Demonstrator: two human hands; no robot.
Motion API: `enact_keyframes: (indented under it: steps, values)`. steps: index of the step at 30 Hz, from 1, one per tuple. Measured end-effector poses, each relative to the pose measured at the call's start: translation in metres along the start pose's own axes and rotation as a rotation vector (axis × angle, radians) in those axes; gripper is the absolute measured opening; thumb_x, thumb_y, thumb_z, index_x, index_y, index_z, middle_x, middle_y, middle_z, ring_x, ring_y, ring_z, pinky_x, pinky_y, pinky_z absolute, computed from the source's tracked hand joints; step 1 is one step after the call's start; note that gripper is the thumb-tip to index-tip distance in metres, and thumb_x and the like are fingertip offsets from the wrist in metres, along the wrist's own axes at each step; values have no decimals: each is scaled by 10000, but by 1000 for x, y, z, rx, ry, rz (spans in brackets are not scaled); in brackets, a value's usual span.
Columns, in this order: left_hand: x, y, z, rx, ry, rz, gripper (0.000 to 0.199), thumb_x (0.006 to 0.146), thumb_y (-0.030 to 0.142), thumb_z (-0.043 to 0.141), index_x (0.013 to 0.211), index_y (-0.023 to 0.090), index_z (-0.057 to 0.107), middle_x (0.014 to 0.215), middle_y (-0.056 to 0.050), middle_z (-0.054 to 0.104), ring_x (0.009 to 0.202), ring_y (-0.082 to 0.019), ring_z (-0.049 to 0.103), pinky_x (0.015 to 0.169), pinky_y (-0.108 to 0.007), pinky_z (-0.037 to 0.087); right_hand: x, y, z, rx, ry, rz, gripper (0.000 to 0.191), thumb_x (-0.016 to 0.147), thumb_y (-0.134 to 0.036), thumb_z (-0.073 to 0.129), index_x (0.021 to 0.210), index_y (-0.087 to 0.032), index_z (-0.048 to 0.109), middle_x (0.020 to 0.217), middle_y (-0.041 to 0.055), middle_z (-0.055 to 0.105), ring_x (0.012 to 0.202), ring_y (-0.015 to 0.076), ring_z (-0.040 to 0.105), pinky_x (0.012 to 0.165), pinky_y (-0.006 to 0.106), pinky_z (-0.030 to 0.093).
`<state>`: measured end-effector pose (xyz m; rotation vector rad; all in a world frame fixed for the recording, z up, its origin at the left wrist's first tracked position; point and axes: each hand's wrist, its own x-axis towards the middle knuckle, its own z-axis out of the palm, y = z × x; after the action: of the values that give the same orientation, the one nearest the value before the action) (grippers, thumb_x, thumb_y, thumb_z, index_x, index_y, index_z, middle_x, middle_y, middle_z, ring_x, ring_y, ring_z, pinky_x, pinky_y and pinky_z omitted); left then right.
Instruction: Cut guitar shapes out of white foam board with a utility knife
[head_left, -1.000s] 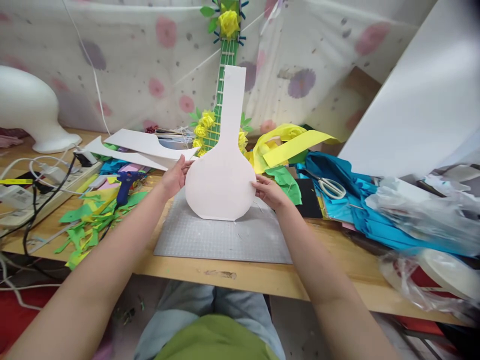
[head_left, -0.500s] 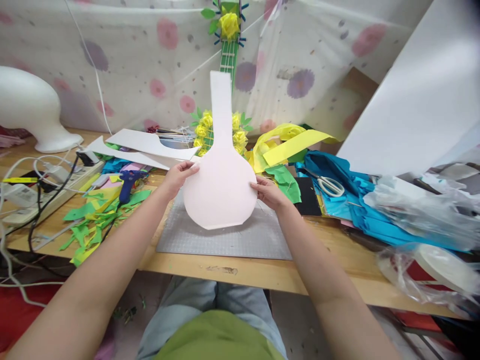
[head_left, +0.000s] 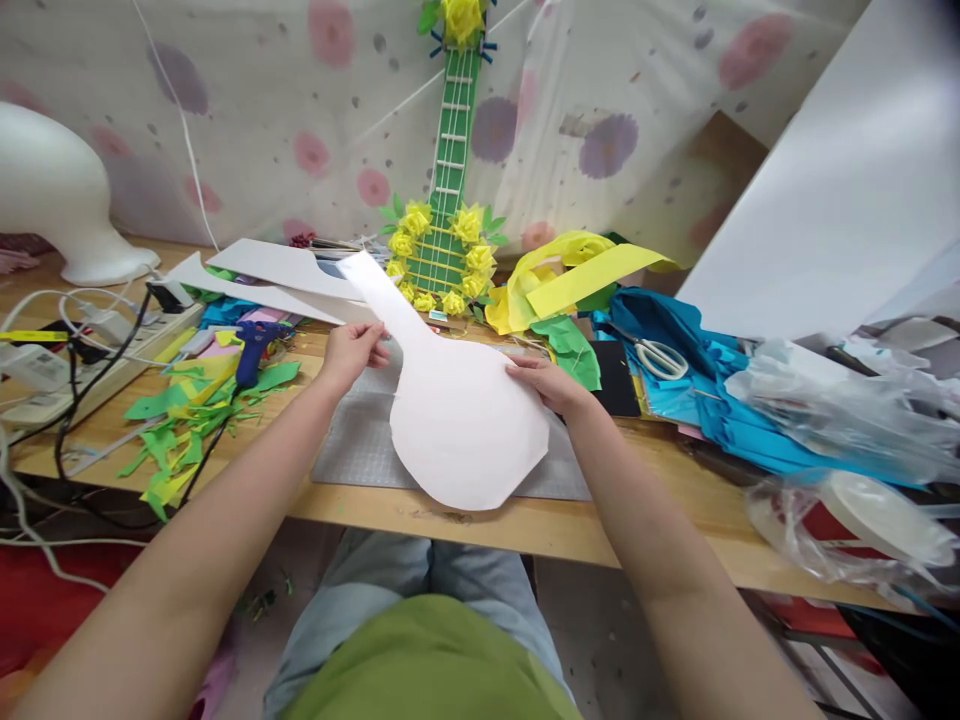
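A white guitar-shaped board cutout (head_left: 469, 425), with a round body and a long neck, is tilted above the grey cutting mat (head_left: 349, 440). Its neck points up and to the left, and its flat-cut edge faces lower right. My left hand (head_left: 356, 355) has its fingers curled closed at the left edge of the neck, near where it meets the body. With thumb on top, my right hand (head_left: 551, 383) grips the upper right edge of the body; its other fingers are partly hidden.
Behind stands a green guitar model (head_left: 454, 150) with yellow paper flowers. To the left lie a blue glue gun (head_left: 255, 350), paper scraps (head_left: 176, 430), white board offcuts (head_left: 277, 270) and a power strip (head_left: 142, 365). Scissors (head_left: 660, 358) and blue paper (head_left: 757, 425) lie to the right.
The cutout has turned from neck upright to neck leaning left, and has come lower and nearer. My left hand has shifted from the body's side to the neck.
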<state>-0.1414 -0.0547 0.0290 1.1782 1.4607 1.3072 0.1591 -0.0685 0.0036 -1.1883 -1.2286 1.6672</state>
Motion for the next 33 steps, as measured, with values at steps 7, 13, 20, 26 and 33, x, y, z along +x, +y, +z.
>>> enact_keyframes:
  steps: [7, 13, 20, 26, 33]
  values:
    - [11, -31, -15, 124, 151, 227, 328, 682, 145, 537, 1004, 205, 524, 721, 11, 601, 611, -125, 556, 615, -247, 459, 4, 7, -11, -221, -46, 100, 314, 670, -345, 701, 975, -267, 699, 872, 11, 711, 705, 178, 638, 648, 318, 517]
    - [12, -32, -18, 574, -118, 442, 630, 540, 26, 438, 1146, 179, 523, 1163, -86, 567, 1093, -236, 511, 947, -387, 392, 29, 25, -16, -550, 158, -60, 313, 647, -293, 684, 958, -264, 711, 968, 10, 698, 851, 194, 625, 831, 359, 462]
    - [4, -37, -1, 1010, -697, 566, 692, 637, 195, 584, 1306, 225, 412, 1382, -101, 424, 1302, -284, 328, 1084, -541, 68, 44, 26, -12, -589, 126, -131, 228, 625, -250, 664, 842, -226, 730, 912, 27, 706, 849, 190, 615, 879, 371, 428]
    - [15, -47, 4, 988, -742, 588, 575, 643, 272, 653, 1202, 221, 529, 1254, -103, 550, 1181, -287, 470, 1020, -421, 288, 46, 26, -13, -607, 149, -157, 211, 655, -252, 631, 841, -216, 723, 914, 28, 702, 855, 182, 611, 878, 362, 426]
    - [18, -56, -5, 867, -639, 666, 550, 655, 312, 663, 1185, 229, 540, 1246, -95, 530, 1191, -272, 441, 1047, -425, 266, 55, 27, -10, -623, 201, -243, 134, 669, -263, 618, 759, -221, 707, 843, 21, 696, 824, 185, 608, 844, 354, 428]
